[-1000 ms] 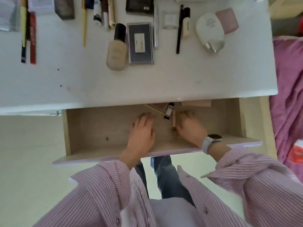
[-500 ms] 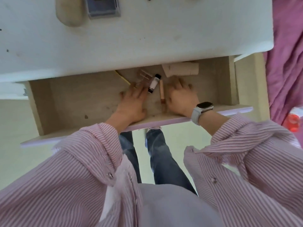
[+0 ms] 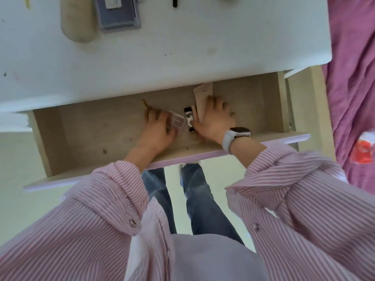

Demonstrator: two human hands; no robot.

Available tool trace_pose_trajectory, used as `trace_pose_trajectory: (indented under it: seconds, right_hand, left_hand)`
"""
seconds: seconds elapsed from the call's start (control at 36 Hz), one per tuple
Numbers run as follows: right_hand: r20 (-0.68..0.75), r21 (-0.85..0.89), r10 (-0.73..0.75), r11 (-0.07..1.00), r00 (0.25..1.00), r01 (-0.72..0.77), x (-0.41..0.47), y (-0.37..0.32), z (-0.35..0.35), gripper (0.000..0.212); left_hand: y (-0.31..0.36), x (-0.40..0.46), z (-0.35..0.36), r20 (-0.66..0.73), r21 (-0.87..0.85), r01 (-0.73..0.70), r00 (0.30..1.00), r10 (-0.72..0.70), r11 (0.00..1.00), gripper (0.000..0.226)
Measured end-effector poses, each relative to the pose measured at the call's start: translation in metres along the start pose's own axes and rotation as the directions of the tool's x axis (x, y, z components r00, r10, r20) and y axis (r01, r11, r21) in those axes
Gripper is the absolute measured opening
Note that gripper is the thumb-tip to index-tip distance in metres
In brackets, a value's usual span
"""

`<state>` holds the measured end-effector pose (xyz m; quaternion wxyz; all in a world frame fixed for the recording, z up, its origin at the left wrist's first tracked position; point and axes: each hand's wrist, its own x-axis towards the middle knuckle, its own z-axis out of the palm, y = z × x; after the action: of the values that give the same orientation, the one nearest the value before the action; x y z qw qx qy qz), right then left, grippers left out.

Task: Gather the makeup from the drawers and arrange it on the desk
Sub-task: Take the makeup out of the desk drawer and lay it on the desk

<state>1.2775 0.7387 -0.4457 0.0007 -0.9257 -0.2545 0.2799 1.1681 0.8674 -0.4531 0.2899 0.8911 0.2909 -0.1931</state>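
Both hands are inside the open wooden drawer [image 3: 85, 128] under the white desk [image 3: 182, 47]. My left hand [image 3: 158, 130] grips a small clear plastic case [image 3: 177, 123], and a thin yellow pencil [image 3: 145, 103] pokes out beyond its fingers. My right hand [image 3: 213, 120] lies over a beige tube [image 3: 203, 96] and pinches a small black-and-white tube [image 3: 189, 119] with the thumb. On the desk's far edge sit a beige foundation bottle [image 3: 78, 23] and a grey compact [image 3: 117, 15].
The drawer's lilac front [image 3: 284, 139] juts toward me at waist height. A pink bedspread [image 3: 353, 78] with a red-and-white packet [image 3: 364, 149] lies to the right. Pale floor shows to the left and between my legs.
The view dropped toward the drawer. My left hand took hold of the clear case. My right hand slid onto the beige tube and the small black-and-white tube.
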Motion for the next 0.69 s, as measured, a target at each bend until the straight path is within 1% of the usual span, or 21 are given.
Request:
trace_pose_trajectory:
  seconds: [0.06,0.11,0.17,0.22,0.28,0.33,0.39,0.42,0.47,0.53,0.61,0.69]
  right_hand:
    - [0.002,0.062,0.046,0.997,0.999,-0.046,0.001,-0.009,0.000,0.080]
    - [0.010,0.111,0.089,0.990,0.996,-0.089,0.005,-0.018,0.001,0.086]
    - [0.005,0.093,0.094,0.991,0.996,-0.095,0.007,-0.023,0.005,0.090]
    - [-0.006,0.067,0.084,0.994,0.996,-0.084,0.007,-0.024,0.009,0.090]
    - [0.002,0.091,0.078,0.993,0.997,-0.077,0.008,-0.025,0.011,0.086]
    - [0.021,0.142,0.057,0.988,0.998,-0.060,0.012,-0.024,0.009,0.077]
    - [0.058,0.209,0.059,0.975,0.997,-0.070,0.015,-0.021,0.005,0.070]
    - [0.081,0.217,0.069,0.973,0.994,-0.085,0.015,-0.019,0.003,0.070]
    - [0.111,0.179,0.092,0.978,0.990,-0.111,0.013,-0.015,0.002,0.072]
    - [0.107,0.143,0.097,0.983,0.989,-0.112,0.009,-0.015,0.004,0.072]
    - [0.082,0.081,0.072,0.994,0.994,-0.079,0.009,-0.015,0.009,0.068]
    - [0.096,0.051,0.049,0.997,0.994,-0.054,0.009,-0.012,0.010,0.065]
  left_hand:
    - [0.004,0.002,-0.003,-0.040,-0.059,0.093,0.995,-0.095,0.994,0.048]
    - [0.004,0.006,-0.001,-0.090,-0.097,0.175,0.979,-0.184,0.980,0.057]
    - [0.003,0.011,0.002,-0.118,-0.124,0.230,0.962,-0.244,0.965,0.069]
    - [0.001,0.013,0.005,-0.116,-0.132,0.259,0.955,-0.274,0.957,0.073]
    - [0.000,0.013,0.007,-0.111,-0.140,0.264,0.953,-0.280,0.954,0.072]
    - [0.003,0.011,0.007,-0.109,-0.186,0.289,0.944,-0.312,0.939,0.069]
    - [0.007,0.011,0.005,-0.112,-0.233,0.320,0.929,-0.352,0.919,0.064]
    - [0.010,0.011,0.004,-0.106,-0.247,0.333,0.924,-0.366,0.910,0.062]
    - [0.014,0.011,0.003,-0.082,-0.257,0.344,0.923,-0.375,0.903,0.057]
    - [0.015,0.011,0.005,-0.070,-0.225,0.332,0.932,-0.355,0.916,0.054]
    - [0.014,0.009,0.009,-0.071,-0.124,0.319,0.942,-0.329,0.940,0.063]
    - [0.016,0.009,0.010,-0.076,-0.073,0.315,0.944,-0.321,0.946,0.070]
